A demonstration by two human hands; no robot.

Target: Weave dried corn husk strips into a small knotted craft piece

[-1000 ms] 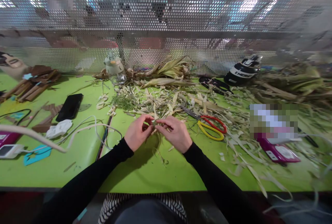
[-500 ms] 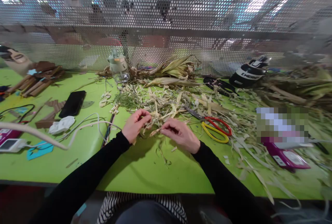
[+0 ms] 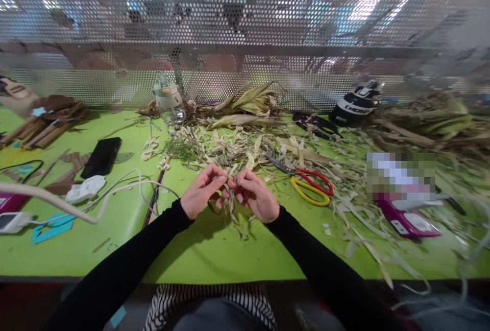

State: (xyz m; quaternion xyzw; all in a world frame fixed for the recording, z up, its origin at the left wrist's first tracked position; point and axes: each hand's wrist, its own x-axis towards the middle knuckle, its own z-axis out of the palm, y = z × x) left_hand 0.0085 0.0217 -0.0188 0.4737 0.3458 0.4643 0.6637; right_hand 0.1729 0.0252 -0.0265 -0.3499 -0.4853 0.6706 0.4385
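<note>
Close together over the green table [image 3: 268, 262], both hands pinch a small bunch of dried husk strips [image 3: 230, 208]. My left hand [image 3: 205, 189] has its fingers closed on the bunch from the left. From the right, the closed fingertips of my right hand [image 3: 255, 194] grip the same bunch. Thin strips dangle below the fingertips, and the exact grip points are partly hidden. Just beyond the hands lies a heap of husk scraps [image 3: 229, 147]. Scissors with red and yellow handles [image 3: 312, 183] lie to the right of my right hand.
A black phone [image 3: 101, 157], a white adapter [image 3: 85, 189] and cables are at the left. Two bottles, one pale green [image 3: 168, 98] and one black [image 3: 356, 105], stand near the perforated metal screen [image 3: 229, 24]. A purple device [image 3: 408, 221] lies at the right.
My right hand has moved left, close to my left hand, and its fingertips now meet the bunch. The strips hang lower between both hands. The whole view has shifted slightly.
</note>
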